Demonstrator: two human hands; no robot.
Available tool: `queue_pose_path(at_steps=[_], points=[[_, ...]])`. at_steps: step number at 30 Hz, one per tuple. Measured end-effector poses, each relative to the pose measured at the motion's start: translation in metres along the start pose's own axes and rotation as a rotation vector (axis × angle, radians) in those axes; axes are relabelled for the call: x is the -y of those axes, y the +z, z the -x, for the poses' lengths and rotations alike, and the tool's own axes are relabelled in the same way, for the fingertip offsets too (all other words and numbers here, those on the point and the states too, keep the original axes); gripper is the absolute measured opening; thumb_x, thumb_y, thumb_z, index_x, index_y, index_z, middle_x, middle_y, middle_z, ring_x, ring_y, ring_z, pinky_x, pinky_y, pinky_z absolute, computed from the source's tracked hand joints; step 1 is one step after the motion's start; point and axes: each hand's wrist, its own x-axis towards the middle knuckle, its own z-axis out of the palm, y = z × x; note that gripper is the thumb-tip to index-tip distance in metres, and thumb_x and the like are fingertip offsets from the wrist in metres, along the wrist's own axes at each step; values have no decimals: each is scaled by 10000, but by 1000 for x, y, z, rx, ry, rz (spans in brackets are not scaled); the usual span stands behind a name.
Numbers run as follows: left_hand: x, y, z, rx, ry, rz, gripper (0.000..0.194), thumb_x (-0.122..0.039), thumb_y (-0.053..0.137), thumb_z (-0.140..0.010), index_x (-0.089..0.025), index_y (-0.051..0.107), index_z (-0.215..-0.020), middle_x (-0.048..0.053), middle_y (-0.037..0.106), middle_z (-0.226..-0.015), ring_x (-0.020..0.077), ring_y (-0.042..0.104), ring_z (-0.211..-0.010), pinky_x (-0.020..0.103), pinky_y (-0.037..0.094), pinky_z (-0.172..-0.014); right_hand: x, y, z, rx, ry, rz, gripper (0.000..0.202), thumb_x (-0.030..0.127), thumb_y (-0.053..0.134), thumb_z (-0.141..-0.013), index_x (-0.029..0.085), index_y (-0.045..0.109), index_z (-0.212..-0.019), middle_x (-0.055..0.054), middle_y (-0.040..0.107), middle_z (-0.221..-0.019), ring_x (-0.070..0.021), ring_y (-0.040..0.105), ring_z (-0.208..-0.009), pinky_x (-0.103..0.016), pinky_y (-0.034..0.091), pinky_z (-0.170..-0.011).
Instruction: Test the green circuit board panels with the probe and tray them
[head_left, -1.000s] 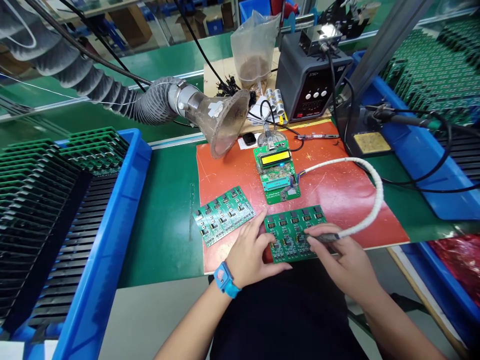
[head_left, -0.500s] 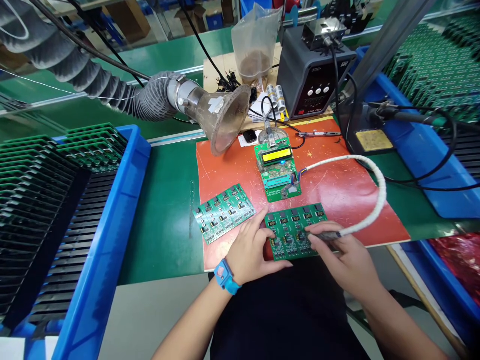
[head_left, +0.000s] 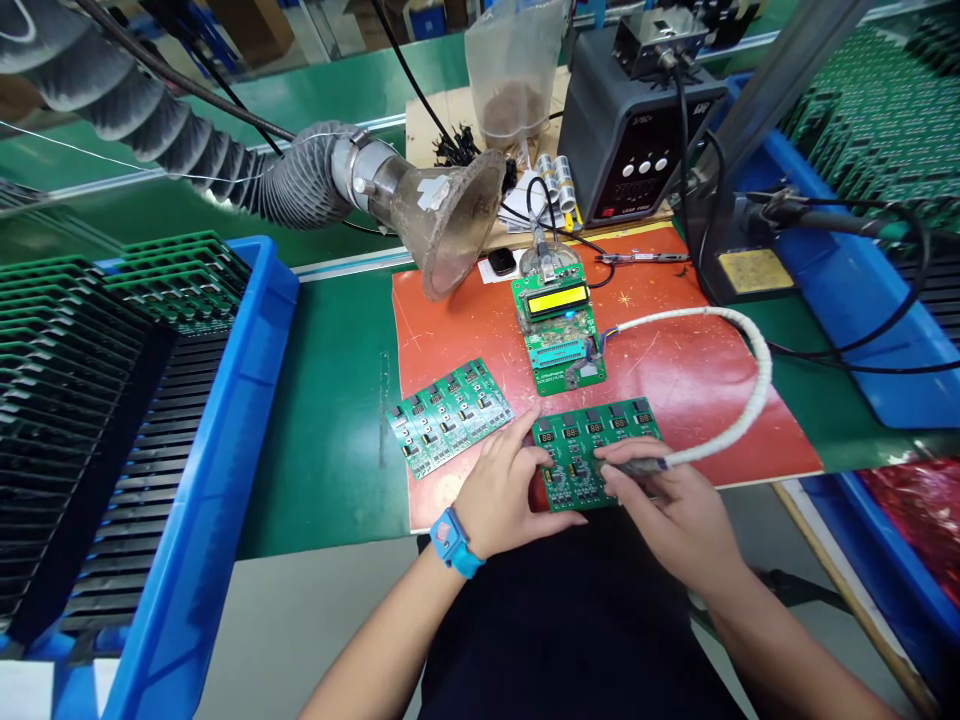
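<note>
A green circuit board (head_left: 574,440) with small displays lies at the front edge of the red mat (head_left: 465,330). My left hand (head_left: 506,485), with a blue wrist strap (head_left: 455,543), rests at its left edge, fingers spread on and beside it. My right hand (head_left: 671,500) pinches the dark end of a white-wrapped cable (head_left: 739,430), its tip over the board's middle. That cable runs to a programmer board (head_left: 562,350) with a lit yellow screen (head_left: 557,299). Another circuit board (head_left: 450,415) lies at an angle to the left.
A fume funnel (head_left: 457,225) hangs over the mat's back left. Blue bins (head_left: 255,330) of upright boards stand at left and right. A soldering station (head_left: 637,140) is at the back, with a tool stand (head_left: 754,270) to its right.
My right hand has moved slightly left along the board with the cable end. My left hand stays at the board's left edge. The whole view has shifted a little.
</note>
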Motion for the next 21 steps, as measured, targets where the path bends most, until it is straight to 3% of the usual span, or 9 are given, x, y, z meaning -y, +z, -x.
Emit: queue_pose_path(at_steps=[10,21], points=[[0,-1,0,13,-11,-5,600,-595,771,-709,-193,489,-1054,255,395,-1484,376,471,-1347,568,492,-994,-5,1,3,18,-50,57,66,225,575,-958,245,599,-1015,-52,659,-1024,-205,654,-958,-324,578,-762],[-1,0,0,8,-1,-24,609,-582,787,-696,-193,474,-1046,265,398,-1475,394,471,-1345,564,504,-988,4,1,-5,24,-69,137,62,223,593,-925,217,627,-976,-39,686,-948,-163,691,-775,-248,587,-614]])
